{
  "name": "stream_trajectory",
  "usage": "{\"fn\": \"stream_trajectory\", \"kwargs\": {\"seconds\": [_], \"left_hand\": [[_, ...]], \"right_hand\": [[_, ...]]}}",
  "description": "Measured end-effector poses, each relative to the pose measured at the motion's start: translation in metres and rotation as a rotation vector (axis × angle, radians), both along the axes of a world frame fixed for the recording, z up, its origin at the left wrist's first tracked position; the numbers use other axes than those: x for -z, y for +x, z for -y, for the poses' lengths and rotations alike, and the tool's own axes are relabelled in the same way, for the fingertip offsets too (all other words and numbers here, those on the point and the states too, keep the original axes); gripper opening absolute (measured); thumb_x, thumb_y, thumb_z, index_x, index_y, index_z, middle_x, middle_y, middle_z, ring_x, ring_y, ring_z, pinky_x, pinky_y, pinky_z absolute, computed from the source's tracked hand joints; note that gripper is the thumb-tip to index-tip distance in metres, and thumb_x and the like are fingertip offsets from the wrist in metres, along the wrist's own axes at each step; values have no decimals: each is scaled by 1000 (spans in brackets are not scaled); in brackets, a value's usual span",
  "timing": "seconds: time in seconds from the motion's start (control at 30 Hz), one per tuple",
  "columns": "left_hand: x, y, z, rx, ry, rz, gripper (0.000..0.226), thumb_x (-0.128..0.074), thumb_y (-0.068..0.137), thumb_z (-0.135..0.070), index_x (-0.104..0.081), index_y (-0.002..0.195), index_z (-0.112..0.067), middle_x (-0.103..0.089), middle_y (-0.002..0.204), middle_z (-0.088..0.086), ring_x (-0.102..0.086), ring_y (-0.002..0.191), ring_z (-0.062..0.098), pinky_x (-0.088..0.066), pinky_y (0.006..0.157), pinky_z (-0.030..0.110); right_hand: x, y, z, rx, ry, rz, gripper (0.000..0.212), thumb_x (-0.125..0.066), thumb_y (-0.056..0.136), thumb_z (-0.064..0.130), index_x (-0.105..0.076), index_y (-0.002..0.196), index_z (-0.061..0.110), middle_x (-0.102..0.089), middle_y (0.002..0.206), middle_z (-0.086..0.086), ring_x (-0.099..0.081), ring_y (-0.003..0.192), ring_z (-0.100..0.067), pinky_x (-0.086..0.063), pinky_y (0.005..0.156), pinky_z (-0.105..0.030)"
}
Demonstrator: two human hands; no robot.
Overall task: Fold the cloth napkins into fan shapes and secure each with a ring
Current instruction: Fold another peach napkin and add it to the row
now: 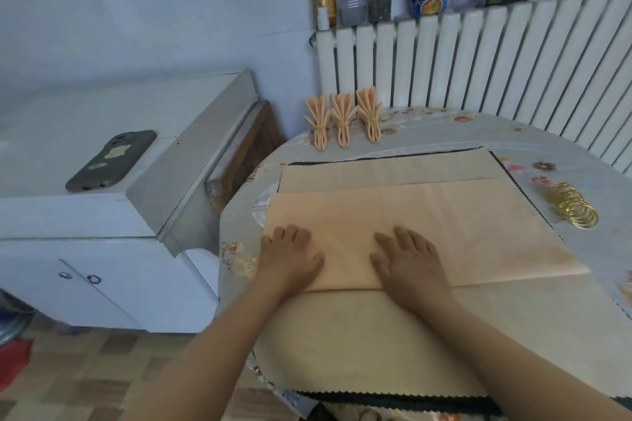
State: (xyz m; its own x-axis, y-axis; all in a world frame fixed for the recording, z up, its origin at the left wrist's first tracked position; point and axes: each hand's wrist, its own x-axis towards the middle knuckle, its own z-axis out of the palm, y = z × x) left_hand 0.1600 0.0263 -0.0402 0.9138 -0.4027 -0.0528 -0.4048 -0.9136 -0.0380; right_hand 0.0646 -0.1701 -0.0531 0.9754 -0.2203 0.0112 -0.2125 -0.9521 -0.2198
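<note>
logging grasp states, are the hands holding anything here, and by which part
Nothing is gripped. Both the left hand and the right hand lie flat, fingers straight, pressing on the folded peach napkin near its front folded edge.

A rounded table [478, 133] with a floral plastic covering is carrying the work. A large beige cloth [376, 335] with pinked edges is lying across its middle, running from the near edge toward the far side. Three finished fan-folded napkins [342, 120], each ringed, are sitting in a row at the far left edge. A pile of gold rings [574, 208] is resting near the right edge, just beside the cloth.
</note>
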Motion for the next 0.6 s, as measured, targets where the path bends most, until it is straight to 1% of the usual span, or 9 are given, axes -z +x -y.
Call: {"fn": "stream_trajectory", "kwargs": {"seconds": [0.07,0.1,0.17,0.2,0.27,0.33,0.43,0.53,0.6], "left_hand": [[-9,18,-3,41,-5,49,41,-38,94,-43,-47,121,-14,-46,126,7,-43,116,26,-37,92,38],[-13,31,-2,52,-39,46,34,-39,95,-37,-51,114,-11,-50,119,8,-47,111,26,-39,87,37],[-20,55,1,51,-70,27,27,-38,97,-28,-55,109,-10,-54,113,9,-51,105,26,-42,84,36],[-21,70,5,57,-77,14,28,-38,98,-27,-56,111,-10,-54,114,8,-51,106,26,-42,86,36],[-21,94,13,72,-63,-15,32,-37,98,-26,-56,121,-14,-52,122,7,-49,113,25,-41,91,38],[-20,112,21,82,-12,-60,36,-38,98,-25,-50,132,-18,-47,135,5,-44,124,24,-36,98,39],[-23,133,30,15,-2,-163,48,-50,93,-28,-41,139,-23,-38,144,3,-36,133,24,-26,106,41],[-29,152,32,-83,9,-242,59,-64,83,-44,-42,136,-29,-42,140,5,-37,128,29,-29,102,43],[-30,157,29,-125,20,-287,64,-68,77,-51,-44,132,-30,-46,137,7,-40,124,31,-34,98,43]], "right_hand": [[1,-3,0,3,-20,1,55,-19,93,57,-26,144,37,-20,154,-1,-17,140,-21,-13,111,-35],[1,-2,0,17,-28,15,61,-12,88,61,-26,143,38,-21,154,-1,-18,139,-21,-13,111,-35],[0,-2,-3,18,-38,36,78,4,74,63,-27,142,39,-23,153,-1,-20,138,-21,-14,110,-34],[1,-1,-2,24,-31,40,83,8,71,62,-27,142,39,-23,153,-1,-20,138,-20,-14,110,-34],[3,0,-2,32,-21,48,84,8,70,62,-28,142,38,-24,153,-1,-20,138,-20,-13,109,-34],[2,0,-2,36,-6,61,83,7,71,62,-30,141,38,-25,153,-2,-21,138,-21,-12,109,-34],[3,2,-2,35,1,68,83,6,71,61,-30,142,38,-24,153,-2,-21,138,-21,-13,109,-34],[0,3,-1,32,3,61,82,6,72,61,-30,142,37,-24,153,-2,-22,138,-22,-14,110,-35],[2,2,-1,22,-14,57,80,5,73,60,-31,141,37,-26,152,-2,-23,137,-22,-16,109,-35]]}}
